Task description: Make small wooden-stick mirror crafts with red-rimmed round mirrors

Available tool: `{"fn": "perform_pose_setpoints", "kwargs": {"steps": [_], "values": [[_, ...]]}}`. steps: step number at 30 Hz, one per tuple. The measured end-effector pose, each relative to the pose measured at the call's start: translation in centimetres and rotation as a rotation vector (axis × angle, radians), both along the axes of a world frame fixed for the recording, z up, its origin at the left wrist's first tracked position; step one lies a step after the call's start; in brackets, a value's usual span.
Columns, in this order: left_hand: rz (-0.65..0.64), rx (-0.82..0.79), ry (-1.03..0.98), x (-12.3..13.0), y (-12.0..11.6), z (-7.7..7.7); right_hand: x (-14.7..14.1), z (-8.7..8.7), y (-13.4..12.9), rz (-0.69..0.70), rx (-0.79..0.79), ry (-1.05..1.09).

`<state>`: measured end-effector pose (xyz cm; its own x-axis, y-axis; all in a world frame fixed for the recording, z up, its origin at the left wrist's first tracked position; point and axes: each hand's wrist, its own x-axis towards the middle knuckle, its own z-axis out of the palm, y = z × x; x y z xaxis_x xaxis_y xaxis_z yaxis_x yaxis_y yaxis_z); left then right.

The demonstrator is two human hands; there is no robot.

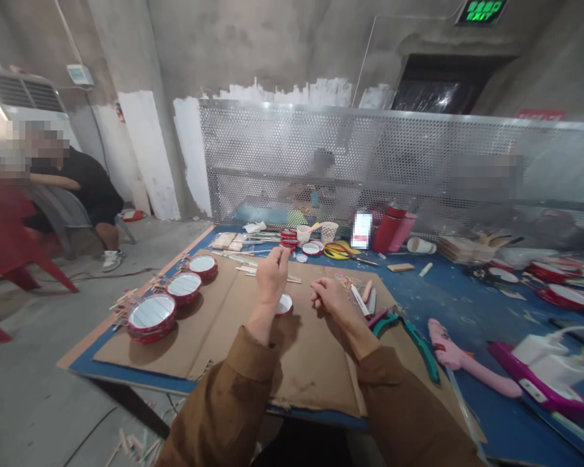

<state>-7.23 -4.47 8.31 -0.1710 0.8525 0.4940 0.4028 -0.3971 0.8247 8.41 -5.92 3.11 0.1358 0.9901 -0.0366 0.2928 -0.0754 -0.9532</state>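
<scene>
Nearest the front edge of the bench, brown sleeves (233,395) are seen over a cardboard sheet (214,337). The left hand (271,275) is raised and loosely curled, fingertips pinched together; whether anything is held can't be told. A small red-rimmed white lid (285,303) lies on the cardboard right beside its wrist. The right hand (328,296) is curled shut, resting on the cardboard, nothing visibly gripped. Red tins (152,316) are lined along the left edge. Further back, scissors (338,250) are laid.
</scene>
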Motion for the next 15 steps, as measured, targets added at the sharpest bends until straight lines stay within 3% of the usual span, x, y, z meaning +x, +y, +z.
{"fn": "perform_pose_setpoints", "kwargs": {"steps": [7,10,15], "values": [[-0.700,-0.286,0.150,3.5,-0.5,-2.6,1.8,1.0,-0.6,-0.088,0.059,-0.216],[-0.713,-0.207,0.192,4.9,-1.0,-3.6,2.6,0.3,-0.3,-0.115,0.148,-0.351],[-0.705,-0.469,0.200,4.5,-0.7,-4.1,3.3,-0.6,0.6,-0.076,0.099,-0.274]]}}
